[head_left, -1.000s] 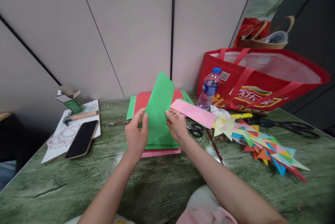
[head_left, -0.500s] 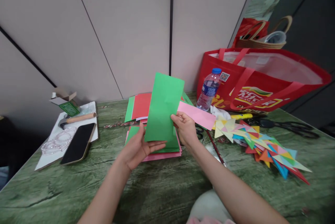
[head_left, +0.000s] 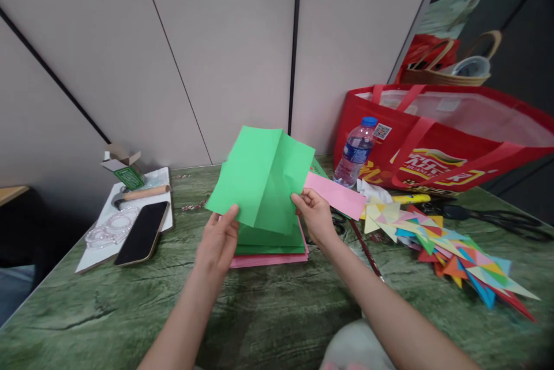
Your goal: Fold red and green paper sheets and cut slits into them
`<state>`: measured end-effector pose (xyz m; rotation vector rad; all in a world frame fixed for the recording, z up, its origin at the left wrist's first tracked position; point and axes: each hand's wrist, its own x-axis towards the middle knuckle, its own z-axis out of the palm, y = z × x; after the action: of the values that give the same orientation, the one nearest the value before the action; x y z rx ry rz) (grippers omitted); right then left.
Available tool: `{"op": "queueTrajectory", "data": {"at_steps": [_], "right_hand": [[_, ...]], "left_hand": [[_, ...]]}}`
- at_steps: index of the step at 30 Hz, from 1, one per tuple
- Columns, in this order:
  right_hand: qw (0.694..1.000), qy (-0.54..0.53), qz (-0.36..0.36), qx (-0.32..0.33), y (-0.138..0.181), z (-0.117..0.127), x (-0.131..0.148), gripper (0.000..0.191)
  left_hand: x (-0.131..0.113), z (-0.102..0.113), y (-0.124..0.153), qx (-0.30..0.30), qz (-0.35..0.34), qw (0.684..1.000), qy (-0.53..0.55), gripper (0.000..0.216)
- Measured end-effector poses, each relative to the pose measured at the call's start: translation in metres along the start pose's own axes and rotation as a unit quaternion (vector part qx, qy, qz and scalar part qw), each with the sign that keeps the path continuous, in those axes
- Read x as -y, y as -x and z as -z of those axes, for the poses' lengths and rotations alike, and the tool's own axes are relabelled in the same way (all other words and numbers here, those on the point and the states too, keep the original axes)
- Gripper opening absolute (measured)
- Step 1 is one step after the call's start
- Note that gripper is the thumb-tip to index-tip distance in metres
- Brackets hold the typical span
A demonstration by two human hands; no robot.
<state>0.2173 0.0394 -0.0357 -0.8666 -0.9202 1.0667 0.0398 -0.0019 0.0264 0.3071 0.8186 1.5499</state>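
Centre: found green sheet (head_left: 246, 176) held up over stack of green and pink paper (head_left: 270, 249) on marbled green table (head_left: 130, 312), opened out, with one crease running down between two panels. Saw left hand (head_left: 220, 240) closed in a narrow grip at lower left edge of sheet, thumb on upper face. Saw right hand (head_left: 315, 214) pinching right edge between thumb and fingers. Noted pink strip (head_left: 337, 194) just beyond right hand, with black-handled scissors (head_left: 340, 223) near, partly hidden. Logged dark red stick (head_left: 367, 250) right of stack and, farther right, chain of folded multicoloured pieces (head_left: 450, 246). Located water bottle (head_left: 355, 153) standing in front of red bag (head_left: 389, 153). At left, recorded phone (head_left: 142, 233) lying across near edge of white board (head_left: 93, 257), beside clear loops (head_left: 111, 225) and wooden-handled tool (head_left: 147, 192).
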Motion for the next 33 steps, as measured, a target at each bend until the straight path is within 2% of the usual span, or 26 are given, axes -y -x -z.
{"op": "queueTrajectory", "data": {"at_steps": [3, 5, 7, 10, 14, 19, 22, 24, 27, 30, 33], "right_hand": [[1.000, 0.009, 0.007, -0.016, -0.002, 0.003, -0.002, 0.019], [1.000, 0.015, 0.011, -0.022, -0.002, 0.004, -0.001, 0.019], [0.999, 0.022, 0.018, -0.020, -0.002, 0.004, 0.001, 0.020], [0.999, 0.040, 0.033, -0.009, -0.001, 0.003, 0.005, 0.021], [0.995, 0.082, 0.058, 0.005, 0.000, 0.003, 0.010, 0.021], [0.981, 0.170, 0.096, -0.013, 0.005, 0.003, 0.007, 0.018], [0.965, 0.239, 0.107, -0.017, 0.006, 0.002, 0.004, 0.019], [0.950, 0.294, 0.102, -0.005, 0.003, 0.008, 0.008, 0.021], [0.916, 0.393, 0.081, 0.014, -0.006, 0.031, 0.021, 0.023], [0.856, 0.516, 0.035, 0.021, -0.011, 0.061, 0.032, 0.016], [0.789, 0.613, -0.017, 0.032, -0.006, 0.075, 0.033, 0.019]], "left_hand": [[0.000, 0.001, 0.001, 0.027, 0.039, 0.999, 0.023, 0.010], [0.003, 0.002, 0.005, 0.115, 0.095, 0.989, 0.011, 0.005], [0.008, 0.003, 0.010, 0.164, 0.117, 0.979, -0.027, 0.011], [0.013, 0.003, 0.016, 0.154, 0.137, 0.974, -0.094, 0.019], [0.016, 0.001, 0.022, 0.112, 0.120, 0.976, -0.140, 0.016], [0.020, -0.003, 0.030, 0.179, 0.115, 0.970, -0.113, 0.012], [0.021, -0.004, 0.027, 0.158, 0.098, 0.975, -0.123, 0.010], [0.020, -0.004, 0.023, 0.129, 0.082, 0.981, -0.116, 0.008], [0.016, -0.003, 0.017, 0.124, 0.065, 0.987, -0.078, 0.004], [0.011, -0.004, 0.017, 0.128, 0.061, 0.989, -0.047, 0.006], [0.006, -0.006, 0.020, 0.126, 0.045, 0.991, -0.024, 0.009]]}}
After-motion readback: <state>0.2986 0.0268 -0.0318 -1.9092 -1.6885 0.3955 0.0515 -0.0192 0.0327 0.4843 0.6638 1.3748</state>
